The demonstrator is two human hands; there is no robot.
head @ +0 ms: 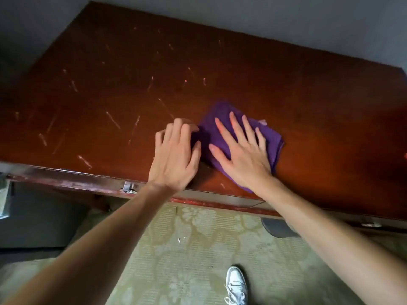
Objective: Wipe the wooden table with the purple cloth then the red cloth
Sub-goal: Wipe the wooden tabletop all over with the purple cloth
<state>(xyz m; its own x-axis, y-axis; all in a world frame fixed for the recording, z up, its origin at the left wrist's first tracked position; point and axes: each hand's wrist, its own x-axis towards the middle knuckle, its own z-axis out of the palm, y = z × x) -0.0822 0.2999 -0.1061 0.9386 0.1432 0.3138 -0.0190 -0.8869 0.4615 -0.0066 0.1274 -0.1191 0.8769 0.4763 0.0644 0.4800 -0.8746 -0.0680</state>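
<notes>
A folded purple cloth (269, 137) lies on the scratched dark wooden table (114, 69), close to its near edge. My right hand (240, 150) rests flat on top of the cloth, palm down and fingers spread, pressing it onto the wood. My left hand (176, 155) sits just to the left of it with curled fingers. Its fingertips and thumb close on the cloth's left edge. A small red patch (405, 155) shows at the frame's far right edge on the table; I cannot tell what it is.
The table's worn front rail (72, 180) carries a small metal catch (128, 187). A patterned floor (187, 249) and my white shoe (236, 285) lie below. A grey wall (286, 16) runs behind the table. A dark round object (277, 227) sits under the table edge.
</notes>
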